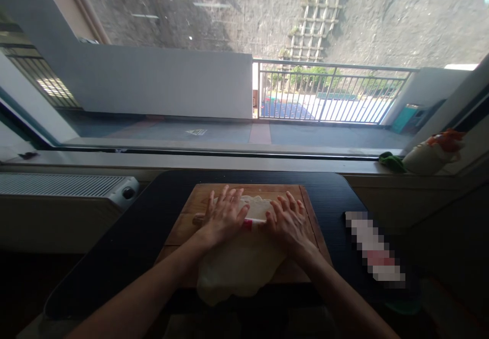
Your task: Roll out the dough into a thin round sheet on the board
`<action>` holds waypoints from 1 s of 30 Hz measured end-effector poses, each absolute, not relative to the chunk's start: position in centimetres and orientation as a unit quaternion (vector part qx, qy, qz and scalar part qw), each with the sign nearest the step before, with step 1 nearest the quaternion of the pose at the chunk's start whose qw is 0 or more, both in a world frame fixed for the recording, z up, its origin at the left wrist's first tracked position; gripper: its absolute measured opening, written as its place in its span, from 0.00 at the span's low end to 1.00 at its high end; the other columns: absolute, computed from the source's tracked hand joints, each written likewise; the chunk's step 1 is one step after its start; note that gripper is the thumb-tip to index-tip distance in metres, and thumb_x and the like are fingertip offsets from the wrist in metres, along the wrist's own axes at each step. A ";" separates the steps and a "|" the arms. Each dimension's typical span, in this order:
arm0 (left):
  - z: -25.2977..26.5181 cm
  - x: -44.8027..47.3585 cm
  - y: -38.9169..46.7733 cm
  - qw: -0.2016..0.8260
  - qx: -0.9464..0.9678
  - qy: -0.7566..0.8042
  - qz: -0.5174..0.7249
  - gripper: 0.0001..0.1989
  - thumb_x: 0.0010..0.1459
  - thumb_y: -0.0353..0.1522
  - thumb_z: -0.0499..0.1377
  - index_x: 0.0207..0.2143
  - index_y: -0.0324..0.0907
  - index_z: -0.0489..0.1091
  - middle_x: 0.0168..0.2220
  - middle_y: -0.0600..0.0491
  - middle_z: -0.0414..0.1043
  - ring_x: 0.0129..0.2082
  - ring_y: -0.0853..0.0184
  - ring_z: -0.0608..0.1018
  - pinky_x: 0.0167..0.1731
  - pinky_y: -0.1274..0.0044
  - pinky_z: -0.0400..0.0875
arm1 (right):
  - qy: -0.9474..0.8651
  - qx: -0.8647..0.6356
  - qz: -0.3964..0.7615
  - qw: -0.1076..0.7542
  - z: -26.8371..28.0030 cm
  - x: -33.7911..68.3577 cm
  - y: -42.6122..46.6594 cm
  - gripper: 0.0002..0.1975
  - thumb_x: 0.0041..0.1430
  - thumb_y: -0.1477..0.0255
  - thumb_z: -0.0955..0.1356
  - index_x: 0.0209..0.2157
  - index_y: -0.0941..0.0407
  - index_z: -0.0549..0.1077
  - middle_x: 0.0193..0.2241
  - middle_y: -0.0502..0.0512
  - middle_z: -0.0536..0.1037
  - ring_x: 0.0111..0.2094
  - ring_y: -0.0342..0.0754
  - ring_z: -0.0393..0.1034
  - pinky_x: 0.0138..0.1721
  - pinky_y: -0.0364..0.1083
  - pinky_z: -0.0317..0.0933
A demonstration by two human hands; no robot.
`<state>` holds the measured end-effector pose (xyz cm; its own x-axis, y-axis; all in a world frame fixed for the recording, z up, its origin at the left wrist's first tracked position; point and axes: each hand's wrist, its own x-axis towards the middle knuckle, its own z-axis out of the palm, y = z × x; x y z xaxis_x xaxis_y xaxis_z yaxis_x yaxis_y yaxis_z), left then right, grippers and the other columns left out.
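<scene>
A thin, pale sheet of dough (240, 267) lies over a wooden board (183, 232), and its near end hangs past the board's front edge. Across the dough runs a rolling pin (197, 219), mostly covered by my hands; a red-and-white patch shows on it between them. My left hand (225, 212) rests palm down over the pin's left part, its fingers stretched forward and spread. Palm down at the right part lies my right hand (287, 219), fingers also extended and apart. Neither hand is wrapped round the pin.
The board sits on a dark table (126, 232). A blurred-out flat item (374, 250) lies at the table's right side. On the windowsill (214, 162) stand a pale pot (428, 159) and a green cloth-like thing (391, 161). A radiator (64, 191) is at left.
</scene>
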<state>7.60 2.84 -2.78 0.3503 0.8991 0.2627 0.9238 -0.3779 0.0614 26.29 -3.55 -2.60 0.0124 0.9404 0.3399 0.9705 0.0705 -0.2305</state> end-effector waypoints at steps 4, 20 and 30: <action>-2.3 8.3 4.7 0.001 -0.813 -0.576 -0.087 0.28 0.61 0.46 0.41 0.61 0.45 0.54 0.59 0.48 0.60 0.63 0.55 0.51 0.59 0.55 0.38 | -0.692 -0.693 -0.010 0.199 -2.0 26.8 -1.8 0.22 0.63 0.60 0.55 0.52 0.54 0.66 0.56 0.57 0.63 0.63 0.56 0.41 0.59 0.58 0.37; -2.3 8.6 3.2 0.088 -0.831 -0.521 -0.174 0.25 0.63 0.42 0.42 0.59 0.43 0.56 0.58 0.48 0.61 0.63 0.54 0.51 0.59 0.56 0.36 | -0.686 -0.698 0.006 0.206 -2.0 26.8 -1.8 0.17 0.62 0.67 0.56 0.49 0.53 0.69 0.54 0.57 0.65 0.62 0.55 0.41 0.59 0.57 0.37; -2.3 9.3 4.4 0.064 -0.823 -0.547 -0.143 0.24 0.62 0.41 0.43 0.58 0.44 0.59 0.56 0.48 0.64 0.62 0.54 0.53 0.59 0.56 0.42 | -0.677 -0.709 0.012 0.199 -1.9 27.1 -0.7 0.19 0.62 0.65 0.56 0.50 0.54 0.67 0.58 0.58 0.60 0.62 0.56 0.41 0.58 0.57 0.38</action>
